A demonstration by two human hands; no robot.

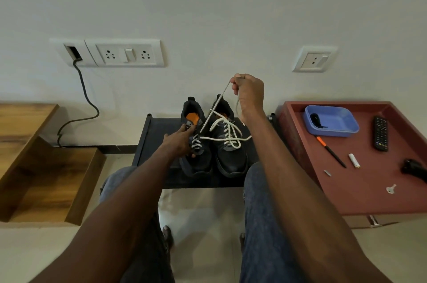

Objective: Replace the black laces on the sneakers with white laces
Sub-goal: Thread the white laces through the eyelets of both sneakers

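Observation:
Two dark sneakers stand side by side on a low black rack [159, 174]. The left sneaker [196, 162] has an orange tongue and white lacing in its lower eyelets. My left hand [179, 144] grips this shoe at its left side near the tongue. The right sneaker [231, 158] carries a white lace loosely bundled over its top. My right hand [248, 92] is raised above the shoes, pinched on a white lace [213, 109] that runs taut down to the left sneaker. A black lace [316, 120] lies in a blue tub.
A red tray table [360, 192] at right holds the blue tub [332, 122], a remote [380, 133], a pen [331, 154], a battery, a key and a black object. A wooden shelf [46, 178] stands at left. Wall sockets and a hanging cable are behind. My knees flank the rack.

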